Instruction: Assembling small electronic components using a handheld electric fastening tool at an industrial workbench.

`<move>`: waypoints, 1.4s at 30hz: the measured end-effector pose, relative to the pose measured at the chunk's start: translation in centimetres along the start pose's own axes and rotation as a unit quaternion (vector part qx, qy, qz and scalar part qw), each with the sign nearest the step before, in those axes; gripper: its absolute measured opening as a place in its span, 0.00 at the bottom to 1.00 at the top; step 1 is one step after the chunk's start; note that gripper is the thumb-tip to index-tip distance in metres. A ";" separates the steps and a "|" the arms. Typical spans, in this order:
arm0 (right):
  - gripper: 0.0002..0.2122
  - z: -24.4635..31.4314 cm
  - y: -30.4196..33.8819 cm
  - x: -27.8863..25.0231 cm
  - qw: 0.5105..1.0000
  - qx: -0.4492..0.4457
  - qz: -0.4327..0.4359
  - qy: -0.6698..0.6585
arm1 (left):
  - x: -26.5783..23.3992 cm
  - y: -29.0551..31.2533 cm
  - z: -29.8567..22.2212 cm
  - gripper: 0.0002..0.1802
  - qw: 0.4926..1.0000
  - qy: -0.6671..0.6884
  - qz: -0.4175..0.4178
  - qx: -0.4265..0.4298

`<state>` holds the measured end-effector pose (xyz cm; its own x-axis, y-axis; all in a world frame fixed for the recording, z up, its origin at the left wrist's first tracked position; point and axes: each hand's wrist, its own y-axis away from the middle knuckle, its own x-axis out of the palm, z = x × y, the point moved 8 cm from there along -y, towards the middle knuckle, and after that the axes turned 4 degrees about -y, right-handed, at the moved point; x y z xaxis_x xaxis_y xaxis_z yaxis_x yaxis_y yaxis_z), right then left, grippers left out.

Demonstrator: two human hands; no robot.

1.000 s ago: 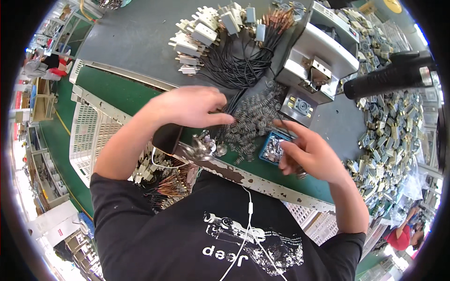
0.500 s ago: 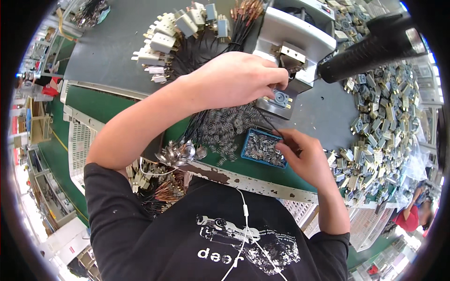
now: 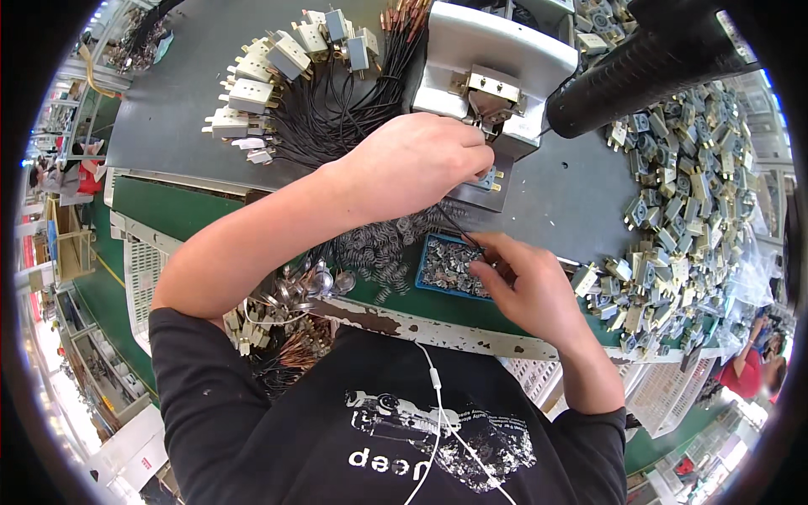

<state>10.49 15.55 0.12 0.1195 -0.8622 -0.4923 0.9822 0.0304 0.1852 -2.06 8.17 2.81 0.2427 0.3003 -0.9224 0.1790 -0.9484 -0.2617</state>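
Note:
My left hand (image 3: 412,164) reaches across to a bench press (image 3: 497,42), its fingers curled closed over a grey plug body (image 3: 494,180) with brass pins at the foot of the press. Those fingers partly cover the plug body, and whatever they pinch is hidden. A thin black wire (image 3: 454,224) runs from beneath the left hand to my right hand (image 3: 534,286), which pinches it between thumb and fingers. That right hand is just above the right side of a blue tray (image 3: 422,265) of small metal pieces. Loose coil springs (image 3: 370,252) lie left of the tray.
Wired plugs (image 3: 252,94) with bundled black leads lie at the far left. A big heap of grey and cream plug bodies (image 3: 673,210) covers the right. A thick black tube (image 3: 623,84) juts in beside the press. Round metal parts (image 3: 316,282) sit by the bench's near edge.
The whole view has shifted slightly, so the bench appears farther left. My left fingers have curled down closer over the plug body. My right hand stays by the tray with the wire.

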 end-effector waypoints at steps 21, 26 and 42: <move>0.11 -0.7 -2.3 -2.4 0.990 0.077 0.107 0.043 | -1.4 2.6 -1.1 0.10 0.987 0.098 0.126 0.012; 0.20 -0.7 0.3 -3.8 0.978 -0.137 -0.143 -0.061 | -2.1 3.5 -1.1 0.08 0.995 0.082 0.059 -0.010; 0.12 0.8 -3.3 -2.8 0.968 0.056 0.018 -0.245 | -3.4 3.6 -1.7 0.05 0.999 -0.004 -0.031 0.038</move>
<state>6.79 17.41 1.57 0.0437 -0.9987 -0.0272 0.9535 0.0336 0.2994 -0.59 3.87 5.53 0.2250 0.3572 -0.9065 0.1209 -0.9334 -0.3378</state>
